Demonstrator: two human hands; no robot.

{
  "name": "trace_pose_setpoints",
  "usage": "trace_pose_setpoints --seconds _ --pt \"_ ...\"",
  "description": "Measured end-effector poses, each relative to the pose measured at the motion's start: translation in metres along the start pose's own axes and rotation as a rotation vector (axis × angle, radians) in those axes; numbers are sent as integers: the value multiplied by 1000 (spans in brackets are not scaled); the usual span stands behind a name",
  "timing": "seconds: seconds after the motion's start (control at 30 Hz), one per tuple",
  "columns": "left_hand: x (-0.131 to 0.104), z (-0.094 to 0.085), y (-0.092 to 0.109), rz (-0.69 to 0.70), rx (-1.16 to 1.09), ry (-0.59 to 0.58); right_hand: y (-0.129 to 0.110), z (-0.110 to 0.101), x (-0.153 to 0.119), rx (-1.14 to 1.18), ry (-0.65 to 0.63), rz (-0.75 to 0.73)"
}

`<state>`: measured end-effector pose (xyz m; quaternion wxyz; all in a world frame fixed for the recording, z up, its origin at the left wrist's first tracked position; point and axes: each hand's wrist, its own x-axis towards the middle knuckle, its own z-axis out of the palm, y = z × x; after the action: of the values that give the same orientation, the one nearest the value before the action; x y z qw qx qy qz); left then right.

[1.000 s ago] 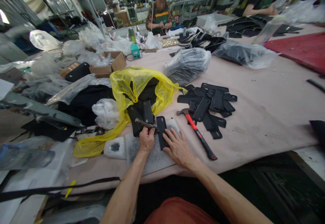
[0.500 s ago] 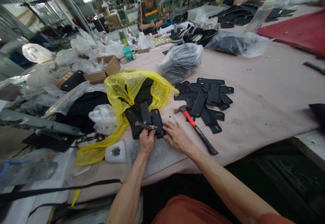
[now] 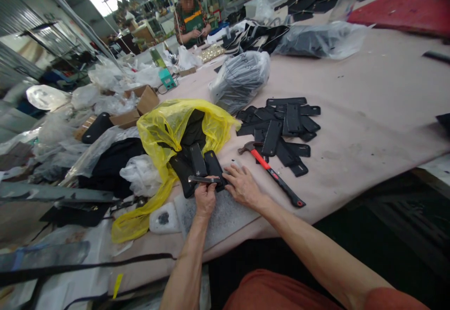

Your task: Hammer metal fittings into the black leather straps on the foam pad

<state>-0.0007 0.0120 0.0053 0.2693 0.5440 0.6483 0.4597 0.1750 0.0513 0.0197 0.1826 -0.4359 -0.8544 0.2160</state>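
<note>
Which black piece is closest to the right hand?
The black piece just left of the right hand; its left neighbour and the pile lie farther off.

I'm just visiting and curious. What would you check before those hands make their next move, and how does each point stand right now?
1. Grip: the left hand holds the metal tool: ok.
2. Steadying: the right hand has fingertips by the black piece; whether they press on it: cannot tell.
3. View: not ok, the metal tool hides part of the black piece.
4. Spare tool: the hammer lies with its handle free: ok.
5. Clearance: the yellow bag lies apart from both hands: ok.
</note>
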Motion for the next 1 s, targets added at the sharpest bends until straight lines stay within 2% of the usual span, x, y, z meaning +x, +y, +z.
trace_pose_setpoints --seconds 0.4,0.5,0.73,1.0 --pt "1 0 1 20 43 -27 1 0 0 15 9 2" --pt "1 3 0 56 96 -22 1 0 0 12 13 -2" --pt "1 11 -1 241 286 5 1 -1 -1 0 20 -4" --pt "3 12 5 249 387 -50 1 -1 0 21 3 -14"
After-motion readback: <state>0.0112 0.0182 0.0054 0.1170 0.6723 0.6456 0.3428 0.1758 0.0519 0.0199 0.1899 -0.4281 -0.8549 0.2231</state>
